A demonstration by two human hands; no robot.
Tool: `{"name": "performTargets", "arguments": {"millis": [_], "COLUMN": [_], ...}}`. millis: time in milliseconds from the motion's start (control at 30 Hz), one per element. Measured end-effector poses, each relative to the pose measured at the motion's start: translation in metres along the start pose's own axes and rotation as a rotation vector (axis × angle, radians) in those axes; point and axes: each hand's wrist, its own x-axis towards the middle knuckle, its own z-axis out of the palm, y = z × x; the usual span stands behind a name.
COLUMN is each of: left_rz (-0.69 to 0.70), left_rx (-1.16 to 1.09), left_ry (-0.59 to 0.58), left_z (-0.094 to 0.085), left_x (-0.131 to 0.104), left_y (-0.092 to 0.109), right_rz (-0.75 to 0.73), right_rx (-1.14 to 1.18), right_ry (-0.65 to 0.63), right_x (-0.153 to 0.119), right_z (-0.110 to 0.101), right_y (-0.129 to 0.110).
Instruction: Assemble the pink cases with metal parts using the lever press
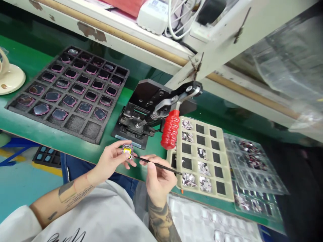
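Note:
My left hand (114, 156) is closed around a small watch case (128, 148) with a pinkish rim and a yellow patch inside. Its thumb presses on the yellow part. In my right hand (157, 174) a thin black tweezer-like tool (156, 164) is gripped like a pen, its tip meeting the case's right edge. Whether that tool has one prong or two is too small to tell. Just beyond both hands stands a black toggle clamp press (137, 124) with a red ribbed handle (171, 129).
A dark foam tray (97, 129) of pink-rimmed watch cases lies to the left. To the right are a cream compartment tray (224, 158) with small silvery parts and stacked clear plastic trays (267, 183). A shelf (141, 42) with cables runs above the green bench (111, 151).

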Motion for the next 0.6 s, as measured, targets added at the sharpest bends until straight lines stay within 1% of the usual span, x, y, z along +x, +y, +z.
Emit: {"name": "performTargets", "arguments": {"millis": [100,167,200,267,333,400,433,467,500,567,600], "left_rz": [-0.012,-0.062,-0.089,-0.116,-0.072,0.050,0.123,0.191,0.245,0.299,0.310], "left_rx": [-0.083,-0.185,-0.224,-0.227,-0.133,0.023,0.107,0.185,0.253,0.355,0.396], "left_ry": [-0.051,-0.091,-0.090,-0.044,0.018,0.077,0.103,0.121,0.127,0.105,0.083], "left_z": [-0.003,-0.005,-0.006,-0.009,-0.014,-0.020,-0.024,-0.027,-0.031,-0.036,-0.037], "left_x": [-0.001,-0.001,0.000,0.002,0.005,0.007,0.008,0.008,0.007,0.006,0.005], "left_y": [0.005,0.008,0.008,0.007,0.004,-0.001,-0.004,-0.006,-0.008,-0.011,-0.012], "right_rz": [0.108,0.163,0.185,0.221,0.248,0.237,0.206,0.149,0.063,-0.160,-0.266], "right_rx": [0.102,0.150,0.169,0.216,0.279,0.322,0.296,0.212,0.064,-0.371,-0.590], "right_ry": [-0.009,-0.002,0.001,-0.012,-0.084,-0.203,-0.233,-0.194,-0.077,0.252,0.362], "right_x": [0.003,0.007,0.008,0.009,0.012,0.019,0.025,0.031,0.039,0.051,0.054], "right_z": [-0.002,-0.003,-0.004,-0.007,-0.015,-0.031,-0.040,-0.050,-0.060,-0.075,-0.078], "right_y": [-0.001,-0.004,-0.006,-0.011,-0.016,-0.021,-0.023,-0.025,-0.025,-0.023,-0.021]}}
